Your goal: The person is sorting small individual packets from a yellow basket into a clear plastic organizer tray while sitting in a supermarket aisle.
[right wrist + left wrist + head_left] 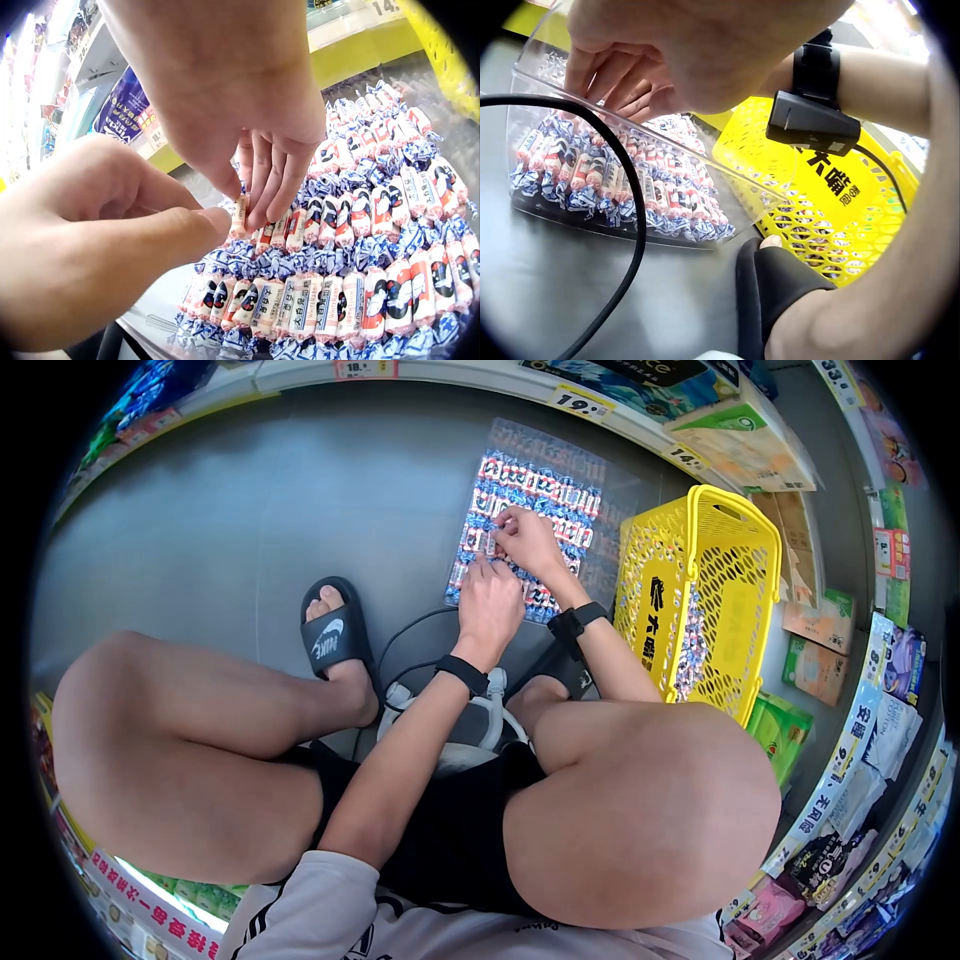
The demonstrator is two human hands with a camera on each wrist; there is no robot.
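Wrapped candies [530, 482] [622, 184] [382, 300] with blue-and-white twisted ends lie in rows in a clear plastic box [487, 435] [536, 82]. Over the box's left part, my right hand [535, 545] [232, 90] reaches down and pinches one candy [238, 216] between thumb and fingers. My left hand [490, 605] [112, 232] is close beside it, fingers bent and thumb tip at that candy's edge; whether it grips anything is hidden. In the left wrist view the hands overlap above the box rim.
A yellow basket [735, 590] [870, 180] with more candies inside stands right of the box. Shelves with price tags [583, 402] and packets [750, 435] curve around. A black cable [634, 247] runs near the box; sandalled feet [335, 630] rest on the grey floor.
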